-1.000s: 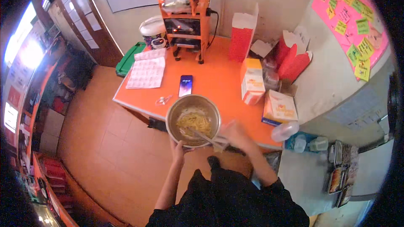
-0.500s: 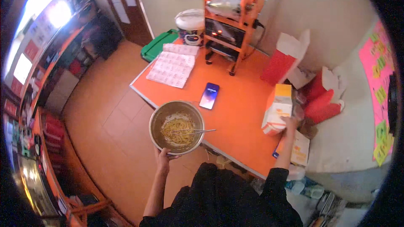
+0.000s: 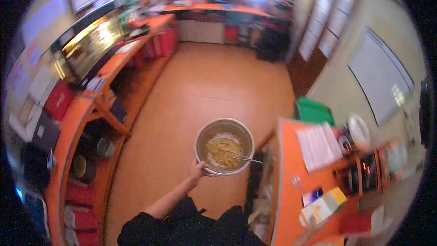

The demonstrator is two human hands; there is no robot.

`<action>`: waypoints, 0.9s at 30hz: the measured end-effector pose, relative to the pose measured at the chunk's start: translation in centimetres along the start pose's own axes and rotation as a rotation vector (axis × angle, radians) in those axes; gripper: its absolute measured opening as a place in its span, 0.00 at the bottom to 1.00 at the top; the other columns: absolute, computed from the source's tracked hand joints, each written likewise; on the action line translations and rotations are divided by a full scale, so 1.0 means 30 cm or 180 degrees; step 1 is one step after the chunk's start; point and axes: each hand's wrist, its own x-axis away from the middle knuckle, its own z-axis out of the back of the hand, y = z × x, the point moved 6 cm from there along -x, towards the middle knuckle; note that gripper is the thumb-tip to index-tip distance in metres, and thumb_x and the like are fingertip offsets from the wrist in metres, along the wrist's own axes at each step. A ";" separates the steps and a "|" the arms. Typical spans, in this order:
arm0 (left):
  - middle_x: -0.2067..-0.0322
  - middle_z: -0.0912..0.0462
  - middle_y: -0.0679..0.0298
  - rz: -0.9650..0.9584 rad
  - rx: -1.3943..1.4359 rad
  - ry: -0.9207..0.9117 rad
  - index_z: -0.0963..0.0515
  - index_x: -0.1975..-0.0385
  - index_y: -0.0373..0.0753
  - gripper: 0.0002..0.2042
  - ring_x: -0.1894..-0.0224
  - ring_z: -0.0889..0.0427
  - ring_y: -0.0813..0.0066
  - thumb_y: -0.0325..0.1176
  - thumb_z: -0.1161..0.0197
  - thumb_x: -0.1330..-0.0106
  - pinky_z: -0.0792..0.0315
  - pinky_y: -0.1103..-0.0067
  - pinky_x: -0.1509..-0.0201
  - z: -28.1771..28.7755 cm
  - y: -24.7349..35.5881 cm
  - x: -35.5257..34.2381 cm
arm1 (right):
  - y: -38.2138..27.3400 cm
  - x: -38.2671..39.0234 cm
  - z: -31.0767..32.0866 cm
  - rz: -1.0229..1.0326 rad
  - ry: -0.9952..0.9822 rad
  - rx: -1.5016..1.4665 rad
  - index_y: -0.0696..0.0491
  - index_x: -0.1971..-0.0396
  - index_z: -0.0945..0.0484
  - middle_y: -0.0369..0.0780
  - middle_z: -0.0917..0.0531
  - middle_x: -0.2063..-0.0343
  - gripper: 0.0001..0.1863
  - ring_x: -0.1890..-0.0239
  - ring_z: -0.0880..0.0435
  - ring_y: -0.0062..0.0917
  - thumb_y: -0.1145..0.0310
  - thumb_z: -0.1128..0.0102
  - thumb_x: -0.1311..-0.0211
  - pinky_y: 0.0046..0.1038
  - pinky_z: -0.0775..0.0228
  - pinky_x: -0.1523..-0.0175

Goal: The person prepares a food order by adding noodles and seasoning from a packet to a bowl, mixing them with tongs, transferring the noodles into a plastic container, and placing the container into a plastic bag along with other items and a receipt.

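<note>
The left hand (image 3: 199, 171) has its fingers clamped on the metal bowl (image 3: 224, 126) (yellow noodles (image 3: 222, 156) inside). Right of the bowl, the blurred right hand (image 3: 312, 226) meets the carton (image 3: 325, 207); finger closure cannot be determined.

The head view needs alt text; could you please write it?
The person's left hand holds a metal bowl of yellow, noodle-like food with a utensil in it. The blurred right hand is at a white-and-yellow carton, with an orange table below.
</note>
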 end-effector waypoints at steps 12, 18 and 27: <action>0.55 0.31 0.50 -0.1204 0.0247 0.1474 0.52 0.42 0.43 0.32 0.69 0.20 0.58 0.20 0.54 0.51 0.19 0.72 0.76 0.941 0.896 -0.157 | -0.521 0.133 -1.991 -0.2460 -0.1917 -0.2414 0.59 0.47 0.38 0.44 0.27 0.54 0.21 0.55 0.25 0.33 0.72 0.54 0.41 0.35 0.30 0.51; 0.56 0.31 0.50 -0.1623 0.0633 0.2174 0.50 0.44 0.41 0.29 0.71 0.20 0.59 0.22 0.54 0.50 0.19 0.73 0.78 1.375 1.222 -0.388 | -0.707 0.180 -2.808 -0.2351 -0.2614 -0.2220 0.55 0.50 0.33 0.40 0.26 0.55 0.24 0.61 0.22 0.28 0.77 0.49 0.53 0.27 0.29 0.57; 0.53 0.33 0.53 -0.2240 0.0721 0.3137 0.52 0.42 0.43 0.33 0.70 0.21 0.57 0.22 0.52 0.53 0.19 0.72 0.78 1.784 1.673 -0.615 | -1.252 0.482 -4.518 -0.0151 -0.3842 -0.1953 0.58 0.63 0.24 0.40 0.21 0.68 0.13 0.65 0.24 0.25 0.72 0.46 0.50 0.25 0.34 0.58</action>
